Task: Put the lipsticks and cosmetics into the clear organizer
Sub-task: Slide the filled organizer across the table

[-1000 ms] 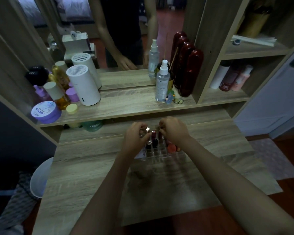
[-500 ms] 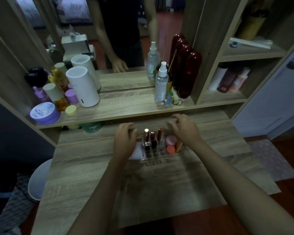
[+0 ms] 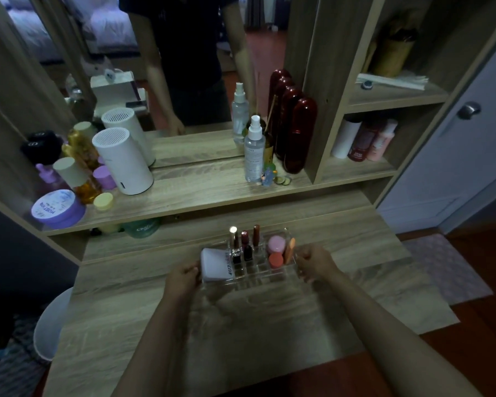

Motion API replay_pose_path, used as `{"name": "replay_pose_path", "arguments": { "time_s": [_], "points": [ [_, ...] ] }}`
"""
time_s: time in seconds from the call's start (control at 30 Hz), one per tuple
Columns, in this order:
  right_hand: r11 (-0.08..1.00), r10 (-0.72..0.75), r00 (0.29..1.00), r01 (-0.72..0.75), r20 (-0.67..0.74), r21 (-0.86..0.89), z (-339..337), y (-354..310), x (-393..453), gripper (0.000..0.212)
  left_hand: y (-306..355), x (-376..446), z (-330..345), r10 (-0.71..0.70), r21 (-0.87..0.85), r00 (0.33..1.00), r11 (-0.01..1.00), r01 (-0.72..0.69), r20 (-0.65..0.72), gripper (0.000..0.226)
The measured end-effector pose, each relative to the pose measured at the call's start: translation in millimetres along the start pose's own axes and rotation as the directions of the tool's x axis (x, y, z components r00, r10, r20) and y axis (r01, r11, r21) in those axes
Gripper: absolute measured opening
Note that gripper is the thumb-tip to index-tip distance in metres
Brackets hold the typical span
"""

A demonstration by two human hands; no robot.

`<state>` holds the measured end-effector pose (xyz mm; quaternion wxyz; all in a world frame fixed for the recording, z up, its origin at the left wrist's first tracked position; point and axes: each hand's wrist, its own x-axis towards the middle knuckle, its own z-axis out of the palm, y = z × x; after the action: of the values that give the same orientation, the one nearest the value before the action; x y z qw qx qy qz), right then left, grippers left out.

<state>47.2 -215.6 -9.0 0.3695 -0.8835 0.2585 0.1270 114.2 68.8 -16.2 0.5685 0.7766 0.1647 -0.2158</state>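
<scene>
While both my hands sit at its two ends, these are the particulars:

Organizer: the clear organizer [image 3: 265, 275] stands on the wooden tabletop [image 3: 241, 325], directly between my two grips.
Lipsticks: three lipsticks [image 3: 245, 247] stand upright in its back compartments, the gold-capped one on the left.
White cosmetic: a white case [image 3: 216, 263] leans in the left end section, tilted.
Round cosmetics: a pink jar [image 3: 276, 244] and a coral pot [image 3: 276, 259] sit in the right section, an orange stick [image 3: 289, 250] slanted beside them.
Left grip: my left hand [image 3: 181, 280] has its fingers curled against the organizer's left end, touching beside the white case; whether they truly pinch the wall, I cannot tell.
Right grip: my right hand [image 3: 317, 262] is curled at the right end wall, fingers drawn together; firm contact I cannot tell.
Shelf: bottles and a white cylinder [image 3: 123, 163] stand on the shelf [image 3: 201, 193] behind, well apart.
</scene>
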Motion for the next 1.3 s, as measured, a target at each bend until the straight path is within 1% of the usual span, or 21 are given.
{"name": "replay_pose_path", "arguments": {
  "time_s": [0.1, 0.2, 0.27, 0.37, 0.47, 0.53, 0.6, 0.7, 0.83, 1.0, 1.13, 1.3],
  "points": [
    [1.0, -0.003, 0.998, 0.002, -0.056, -0.013, 3, -1, -1, 0.029, -4, 2, 0, -0.017, -0.086, 1.0, 0.996, 0.018, 0.014, 0.03],
    [0.998, -0.023, 0.996, 0.017, -0.089, -0.068, 4, -3, -1, 0.033, -10, 3, 2, -0.002, -0.077, 1.0, 0.997, 0.001, -0.014, 0.027],
    [0.998, -0.021, 0.995, 0.014, -0.101, -0.067, 2, -2, -1, 0.034, -12, 2, 6, -0.029, -0.103, 0.999, 0.994, 0.026, -0.026, 0.029],
    [0.994, -0.032, 0.993, 0.02, -0.112, -0.11, -3, 2, 2, 0.034, -10, 0, 14, -0.05, -0.109, 0.999, 0.993, 0.048, -0.014, 0.032],
    [0.996, -0.023, 0.99, 0.011, -0.136, -0.091, -13, 9, 2, 0.039, -5, -4, 27, -0.042, -0.126, 0.999, 0.991, 0.038, -0.026, 0.035],
    [0.998, -0.024, 0.988, 0.015, -0.154, -0.058, -22, 15, 2, 0.038, -1, -8, 38, -0.03, -0.113, 0.999, 0.993, 0.028, -0.017, 0.036],
    [0.999, -0.026, 0.987, 0.021, -0.159, -0.035, -32, 22, 2, 0.031, 6, -12, 51, -0.023, -0.096, 1.0, 0.995, 0.022, -0.005, 0.036],
    [0.998, 0.008, 0.984, -0.019, -0.18, -0.058, -50, 33, 4, 0.03, 12, -15, 73, -0.003, -0.072, 1.0, 0.997, 0.003, 0.001, 0.036],
    [0.994, 0.036, 0.978, -0.056, -0.205, -0.093, -69, 54, 9, 0.022, 21, -23, 102, 0.029, -0.022, 0.999, 0.999, -0.028, 0.026, 0.032],
    [0.993, 0.074, 0.97, -0.093, -0.232, -0.075, -93, 80, 16, 0.019, 29, -28, 136, 0.052, -0.007, 0.997, 0.999, -0.051, 0.053, 0.032],
    [0.991, 0.094, 0.96, -0.115, -0.264, -0.066, -109, 95, 21, 0.021, 31, -32, 161, 0.109, 0.054, 0.992, 0.992, -0.112, 0.057, 0.033],
    [0.985, 0.081, 0.957, -0.12, -0.278, -0.125, -127, 109, 26, 0.025, 31, -31, 184, 0.096, 0.009, 0.994, 0.995, -0.097, 0.057, 0.034]
  ]
}}
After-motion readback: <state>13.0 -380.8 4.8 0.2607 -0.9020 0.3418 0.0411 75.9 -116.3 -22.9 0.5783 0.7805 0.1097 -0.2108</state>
